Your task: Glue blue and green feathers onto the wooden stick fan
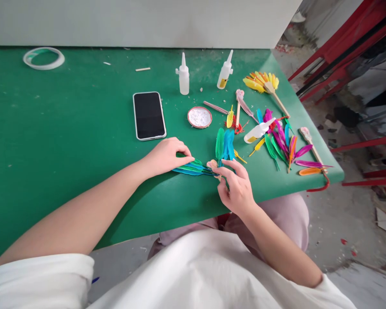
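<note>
The right hand (238, 186) bends thumb and forefinger close about a pale piece (211, 164), right of the frame's centre; whether they pinch it cannot be told. The left hand (167, 156) has thumb and fingers together on the green-and-blue feathers (194, 167), mid-frame. Holding these flat, quills gathered, would probably serve best. Their long axis runs nearly sideways, quills pointing right, broad ends left. Beyond lies a dish (199, 127), above centre.

The right hand (237, 188) covers a part of the pink piece (212, 164). The yellow label (223, 82) is too small for reading. The red chair (349, 36) is cut by the edge.
</note>
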### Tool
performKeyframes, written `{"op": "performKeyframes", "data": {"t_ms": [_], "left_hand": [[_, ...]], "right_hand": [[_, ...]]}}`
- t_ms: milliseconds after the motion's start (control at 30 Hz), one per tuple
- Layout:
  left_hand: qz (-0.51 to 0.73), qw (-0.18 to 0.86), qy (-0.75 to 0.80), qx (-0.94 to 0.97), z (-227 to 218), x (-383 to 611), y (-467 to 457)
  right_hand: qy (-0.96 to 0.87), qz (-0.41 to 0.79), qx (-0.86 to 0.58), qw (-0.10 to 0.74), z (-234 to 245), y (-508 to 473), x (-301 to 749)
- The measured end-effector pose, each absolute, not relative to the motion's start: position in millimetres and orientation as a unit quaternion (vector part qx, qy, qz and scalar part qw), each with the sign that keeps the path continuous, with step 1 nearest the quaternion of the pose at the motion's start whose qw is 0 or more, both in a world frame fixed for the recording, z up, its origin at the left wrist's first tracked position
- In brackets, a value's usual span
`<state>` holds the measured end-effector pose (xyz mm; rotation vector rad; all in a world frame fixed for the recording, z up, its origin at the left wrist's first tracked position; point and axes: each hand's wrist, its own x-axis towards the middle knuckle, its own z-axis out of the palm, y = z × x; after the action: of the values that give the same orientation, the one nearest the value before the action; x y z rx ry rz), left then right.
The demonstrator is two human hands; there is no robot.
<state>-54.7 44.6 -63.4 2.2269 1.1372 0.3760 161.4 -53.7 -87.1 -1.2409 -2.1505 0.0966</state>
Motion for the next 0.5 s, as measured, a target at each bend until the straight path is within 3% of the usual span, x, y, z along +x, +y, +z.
{"op": "performKeyframes", "data": {"t_ms": [500], "left_hand": [[0.132, 0.309, 0.423, 0.841, -61.5, -54.3, 45.4]], "right_hand": [[-0.824, 0.044, -0.476, 0.304, -86.9, -51.0, 159.7]]}}
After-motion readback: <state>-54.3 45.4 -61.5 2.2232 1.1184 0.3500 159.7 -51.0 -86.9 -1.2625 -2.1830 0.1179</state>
